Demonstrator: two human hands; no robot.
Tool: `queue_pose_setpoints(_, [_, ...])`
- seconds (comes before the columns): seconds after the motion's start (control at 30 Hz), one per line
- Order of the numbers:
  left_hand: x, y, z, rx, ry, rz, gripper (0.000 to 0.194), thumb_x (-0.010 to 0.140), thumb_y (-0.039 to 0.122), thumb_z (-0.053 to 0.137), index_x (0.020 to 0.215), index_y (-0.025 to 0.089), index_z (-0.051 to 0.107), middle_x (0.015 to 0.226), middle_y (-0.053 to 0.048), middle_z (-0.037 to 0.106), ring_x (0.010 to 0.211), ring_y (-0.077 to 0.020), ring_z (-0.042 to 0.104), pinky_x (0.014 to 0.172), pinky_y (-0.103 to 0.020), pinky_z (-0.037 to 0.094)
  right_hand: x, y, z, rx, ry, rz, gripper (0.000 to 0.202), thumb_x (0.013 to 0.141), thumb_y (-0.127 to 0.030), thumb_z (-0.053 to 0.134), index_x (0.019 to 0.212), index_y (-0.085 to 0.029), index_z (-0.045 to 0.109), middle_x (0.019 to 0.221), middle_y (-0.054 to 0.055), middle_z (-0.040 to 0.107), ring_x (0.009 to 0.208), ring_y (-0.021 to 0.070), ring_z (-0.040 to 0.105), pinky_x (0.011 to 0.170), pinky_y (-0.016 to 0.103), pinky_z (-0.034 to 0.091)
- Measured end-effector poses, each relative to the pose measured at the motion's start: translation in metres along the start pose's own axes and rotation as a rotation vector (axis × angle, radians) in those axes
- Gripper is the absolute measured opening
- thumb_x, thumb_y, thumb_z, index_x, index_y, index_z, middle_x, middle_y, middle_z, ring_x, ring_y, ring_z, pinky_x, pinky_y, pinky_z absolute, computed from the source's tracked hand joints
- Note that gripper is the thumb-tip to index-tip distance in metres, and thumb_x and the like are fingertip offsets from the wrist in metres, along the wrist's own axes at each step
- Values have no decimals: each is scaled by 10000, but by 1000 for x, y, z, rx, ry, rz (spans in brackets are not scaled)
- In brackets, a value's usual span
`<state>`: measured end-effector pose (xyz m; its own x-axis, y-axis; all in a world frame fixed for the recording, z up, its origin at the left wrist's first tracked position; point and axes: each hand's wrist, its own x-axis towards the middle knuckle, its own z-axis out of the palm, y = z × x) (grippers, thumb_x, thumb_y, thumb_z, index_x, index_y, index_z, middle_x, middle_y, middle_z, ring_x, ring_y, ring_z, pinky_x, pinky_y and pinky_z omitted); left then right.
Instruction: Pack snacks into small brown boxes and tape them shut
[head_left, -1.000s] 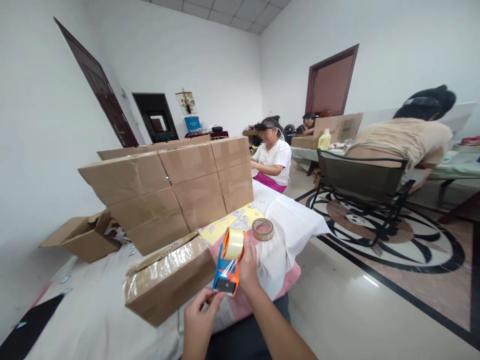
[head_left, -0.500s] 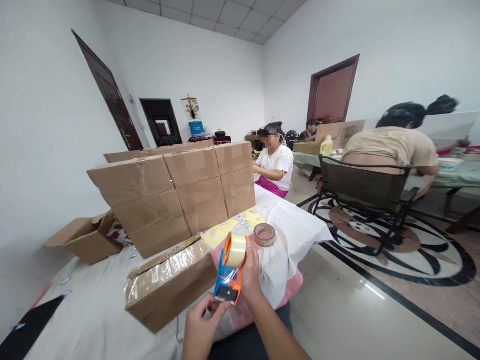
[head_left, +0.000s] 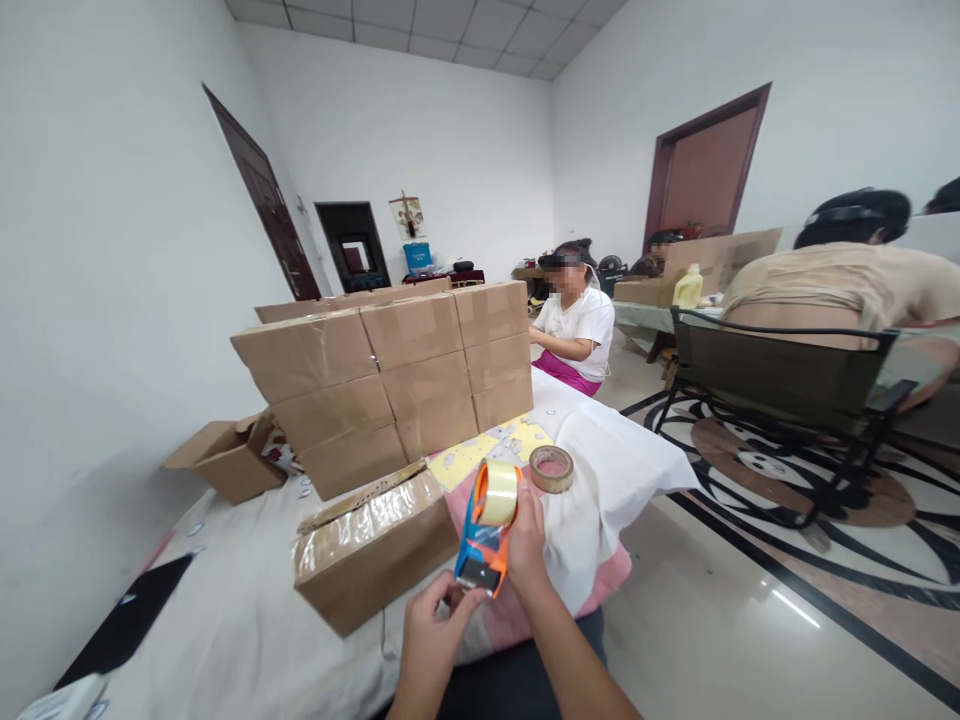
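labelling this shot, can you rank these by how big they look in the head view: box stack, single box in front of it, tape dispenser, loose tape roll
Largest to smallest, as they look:
1. box stack
2. single box
3. tape dispenser
4. loose tape roll
No two look alike.

White walls [head_left: 480, 140], probably tiled floor [head_left: 697, 630]

We are in what looks like a small packing workshop in a home-like room. Ahead of our right hand [head_left: 529, 535] stands a stack of taped brown cardboard boxes [head_left: 420, 385]; far beyond the grip, to its left, we see a dark-red panelled wooden door [head_left: 264, 200] and a pale picture scroll [head_left: 406, 215]. Right of it, the glossy pale floor [head_left: 675, 620] bears a round black-and-white inlay [head_left: 765, 462].
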<state>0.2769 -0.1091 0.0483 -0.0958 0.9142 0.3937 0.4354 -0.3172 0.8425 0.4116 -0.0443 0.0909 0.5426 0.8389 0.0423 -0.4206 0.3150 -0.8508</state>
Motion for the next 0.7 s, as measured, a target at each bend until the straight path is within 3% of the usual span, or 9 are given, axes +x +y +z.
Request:
queue_pose_setpoints(0.13, [1, -1, 2, -8, -22, -28, 424, 740, 508, 707, 553, 190, 497, 520, 47, 430, 526, -124, 444, 529, -211, 372, 1, -6, 4, -11, 43, 90, 437, 843, -541, 593, 1048, -167, 687, 1055, 56, 727, 992, 215, 665, 835, 294, 511])
queue_pose_setpoints(0.33, [1, 5, 4, -29, -37, -51, 421, 745, 488, 708, 558, 198, 467, 529, 53, 412, 536, -124, 443, 541, -220, 374, -2, -19, 5, -18, 35, 72, 490, 845, -554, 562, 1118, -159, 662, 1128, 77, 712, 1075, 230, 647, 873, 311, 508])
queue_pose_setpoints(0.43, [0, 9, 3, -76, -47, -61, 299, 769, 472, 710, 781, 185, 625, 560, 52, 491, 570, -146, 515, 590, -235, 430, -4, -23, 5, -59, 57, 39, 481, 849, -535, 561, 1127, -155, 662, 1167, 87, 707, 1138, 234, 623, 900, 310, 493])
queue_pose_setpoints(0.53, [0, 13, 1, -96, -13, -61, 501, 755, 457, 746, 1155, 184, 614, 735, 7, 653, 651, -173, 602, 674, -277, 499, -5, -25, 5, -78, 63, 28, 491, 847, -540, 566, 1133, -151, 660, 1186, 92, 701, 1191, 240, 594, 935, 314, 476])
queue_pose_setpoints(0.7, [1, 15, -5, 64, 58, 84, 504, 674, 495, 812, 1062, 203, 674, 1039, -100, 683, 838, -248, 642, 769, -376, 538, -6, -25, 6, -52, 36, 38, 516, 864, -556, 524, 1148, -141, 641, 1167, 95, 701, 1121, 233, 627, 908, 318, 490])
